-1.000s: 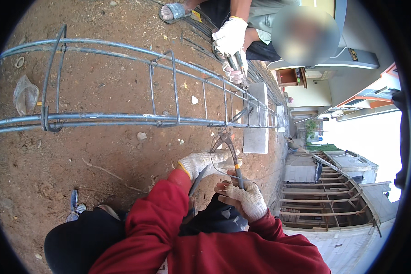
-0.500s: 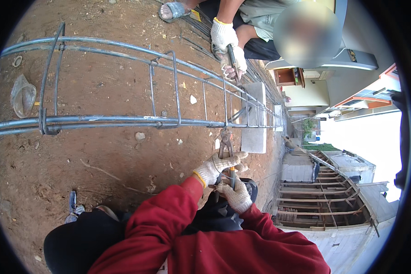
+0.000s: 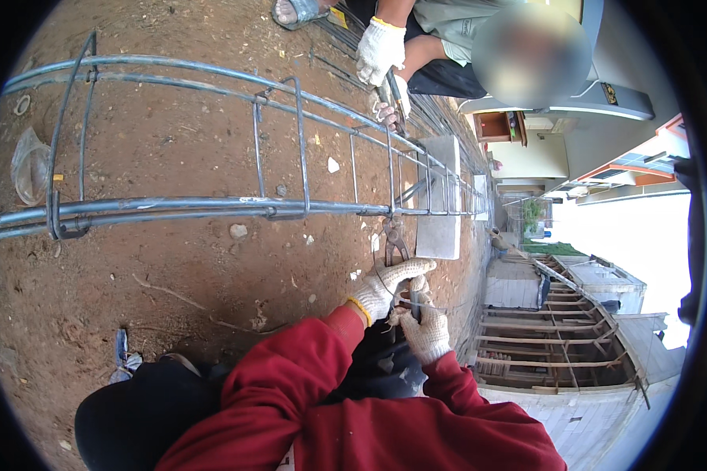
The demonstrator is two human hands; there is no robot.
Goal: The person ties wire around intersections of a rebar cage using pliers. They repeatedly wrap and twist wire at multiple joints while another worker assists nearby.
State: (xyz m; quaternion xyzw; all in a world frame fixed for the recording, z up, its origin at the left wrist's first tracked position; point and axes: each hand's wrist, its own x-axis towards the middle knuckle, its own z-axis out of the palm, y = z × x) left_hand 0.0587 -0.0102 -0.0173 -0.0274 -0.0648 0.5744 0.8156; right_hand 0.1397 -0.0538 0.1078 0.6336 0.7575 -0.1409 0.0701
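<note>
A pair of pincers points up from my hands, its jaws just below the near bars of a long rebar cage. My left hand, in a white knit glove, is closed round the pincers' handles, its upper fingers reaching to the right. Close beside it, my right hand, also gloved, is closed on thin wire; its fingertips are partly hidden. Some of the wire loops up past the left glove. Across the cage, a co-worker's gloved hand holds a dark-handled tool against the far bars.
A pale block lies under the cage. Loose steel bars run along the ground beside the co-worker. A clear plastic bag and small stones are on the dirt at left. A building with exposed beams stands at right.
My hands have moved slightly right, and the right hand has shifted on what it grips. The pincers are a little right too. The co-worker's hand and tool have changed angle.
</note>
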